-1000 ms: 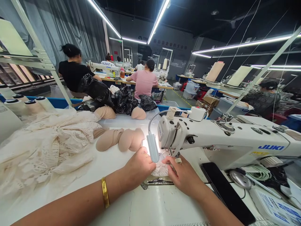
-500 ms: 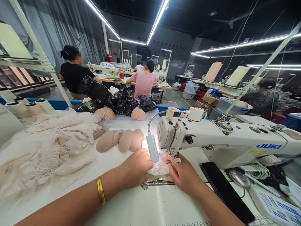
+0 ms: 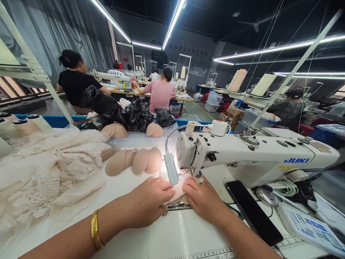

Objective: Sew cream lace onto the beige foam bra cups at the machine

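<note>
A white sewing machine (image 3: 223,149) stands on the table, its needle end at the centre, partly hidden behind my right hand. Pale lace fabric (image 3: 178,192) lies under the needle area, lit by a small grey lamp (image 3: 170,168) on a bent metal neck. My left hand (image 3: 149,201), with a ring and a gold bangle at the wrist, has its fingers closed on the left edge of the fabric. Just right of the lamp, my right hand (image 3: 202,198) is curled with fingertips pressed together on the fabric beside the presser foot.
Cream lace fabric (image 3: 51,162) is heaped on the left. Beige rounded pads (image 3: 147,160) lie in overlapping stacks behind my left hand. To the right are a black phone (image 3: 253,212), a mouse (image 3: 266,196) and a white box (image 3: 312,228). People sit at machines further back.
My left hand has moved slightly left and down. My right hand's fingers, earlier more spread, have drawn in on the fabric. The whole view has shifted a little.
</note>
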